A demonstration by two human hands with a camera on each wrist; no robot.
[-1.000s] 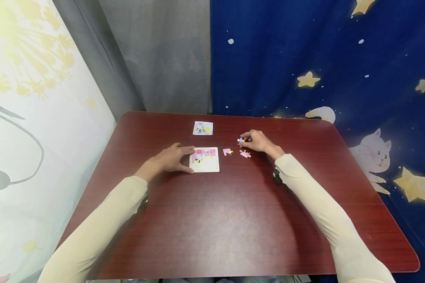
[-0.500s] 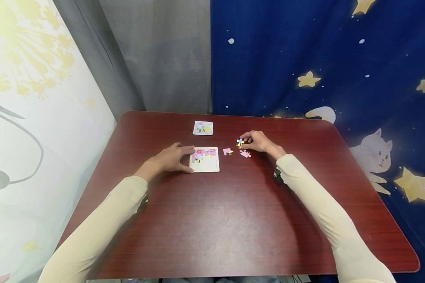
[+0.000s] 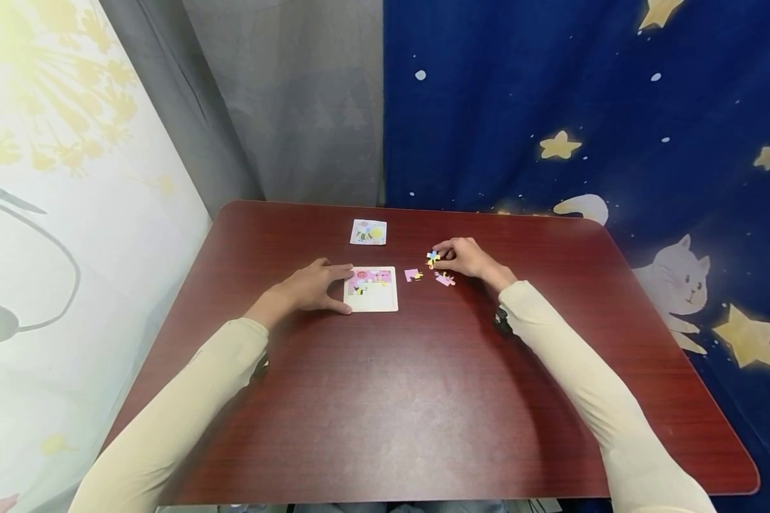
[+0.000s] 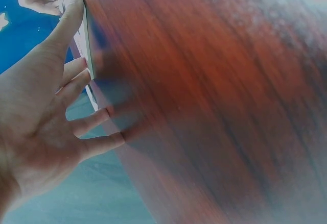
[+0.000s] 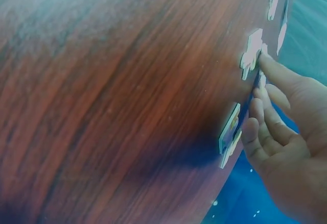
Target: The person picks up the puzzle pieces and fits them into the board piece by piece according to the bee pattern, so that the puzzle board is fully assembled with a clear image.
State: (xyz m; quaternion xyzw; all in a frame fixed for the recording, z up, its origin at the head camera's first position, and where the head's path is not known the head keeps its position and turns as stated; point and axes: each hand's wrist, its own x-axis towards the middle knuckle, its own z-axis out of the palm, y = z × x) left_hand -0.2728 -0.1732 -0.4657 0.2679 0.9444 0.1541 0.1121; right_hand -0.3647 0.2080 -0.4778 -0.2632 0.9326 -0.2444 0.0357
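A square puzzle tray (image 3: 383, 308) with a cream border lies left of centre, pink pieces filling its upper part. My left hand (image 3: 304, 287) rests at its left side, thumb and index finger straight and spread along the edge; the other fingers fan out over the table in the left wrist view. Between thumb and fingertips, my right hand (image 3: 467, 256) pinches a blue and yellow puzzle piece (image 3: 433, 258), mostly covered by the fingers in the right wrist view. Two pink pieces lie close by: one piece (image 3: 413, 275) beside the tray, another piece (image 3: 445, 278) just below the right hand.
A picture card (image 3: 368, 232) with a bee lies behind the tray. In the right wrist view, more loose pieces (image 5: 229, 128) lie near the right hand's curled fingers. The reddish-brown table (image 3: 385, 399) ends at a grey and blue curtain (image 3: 488, 107).
My right hand has drawn the blue and yellow piece slightly left, and more of its blue side shows. The left hand, tray and other pieces have stayed in place.
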